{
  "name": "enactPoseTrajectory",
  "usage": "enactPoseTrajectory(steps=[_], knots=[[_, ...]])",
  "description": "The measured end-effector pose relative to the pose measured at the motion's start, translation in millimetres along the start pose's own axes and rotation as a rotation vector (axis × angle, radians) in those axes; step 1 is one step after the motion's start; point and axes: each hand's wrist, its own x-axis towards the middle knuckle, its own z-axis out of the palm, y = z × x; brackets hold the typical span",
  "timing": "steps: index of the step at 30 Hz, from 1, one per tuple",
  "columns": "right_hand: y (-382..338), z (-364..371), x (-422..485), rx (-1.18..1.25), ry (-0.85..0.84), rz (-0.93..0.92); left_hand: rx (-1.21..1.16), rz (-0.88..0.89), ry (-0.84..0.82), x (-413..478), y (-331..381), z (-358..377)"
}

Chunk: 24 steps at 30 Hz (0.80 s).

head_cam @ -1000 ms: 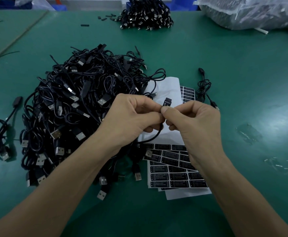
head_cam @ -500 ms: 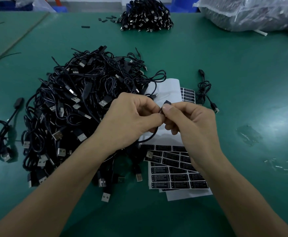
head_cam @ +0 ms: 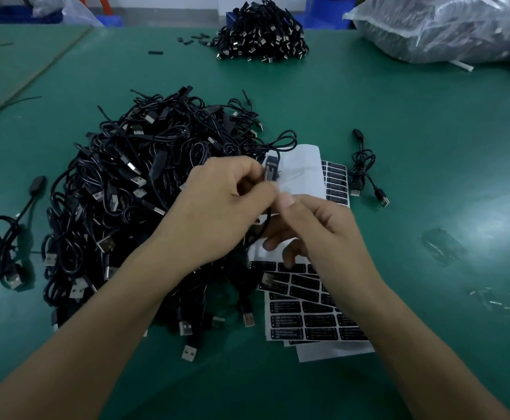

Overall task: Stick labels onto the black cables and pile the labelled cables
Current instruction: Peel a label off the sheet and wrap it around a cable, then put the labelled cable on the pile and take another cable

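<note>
Two bare hands meet just above the green table (head_cam: 429, 153), at the right edge of a big tangled heap of black cables (head_cam: 120, 207). The left hand (head_cam: 226, 204) pinches one black cable (head_cam: 271, 170) by its small block between thumb and fingertips, and the cord loops down between the hands. The right hand (head_cam: 320, 231) sits just beside it, thumb raised toward the left fingers and the others curled under — whether it grips anything, I cannot tell. Beneath the right hand lie white sheets of black labels (head_cam: 305, 324), partly peeled. A single coiled cable (head_cam: 364, 168) lies just right of the sheets and a second loose cable (head_cam: 6, 237) left of the heap — a smaller pile (head_cam: 263, 31) and a clear plastic bag (head_cam: 444, 28) sit at the far edge.
</note>
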Motion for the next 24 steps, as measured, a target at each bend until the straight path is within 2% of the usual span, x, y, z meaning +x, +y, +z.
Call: enactPoseTrajectory(steps=[3, 6, 11, 18, 20, 24], knots=[[-1, 2, -2, 0.007, -0.097, 0.048, -0.142, -0.089, 0.073, 4, -1, -2], [4, 15, -7, -0.049, -0.167, 0.021, -0.27, -0.129, 0.103, 4, 4, -1], [6, 26, -8, -0.016, -0.131, -0.015, -0.487, -0.214, 0.166, 4, 5, -4], [-11, 3, -7, -0.051, -0.105, 0.011, -0.532, -0.262, 0.312, 8, -1, -18], [-16, -16, -2, -0.183, -0.039, -0.008, -0.563, -0.262, 0.313, 8, -3, -21], [-11, -65, 24, -0.523, 0.329, 0.001, -0.551, -0.274, 0.363, 9, -6, -26]])
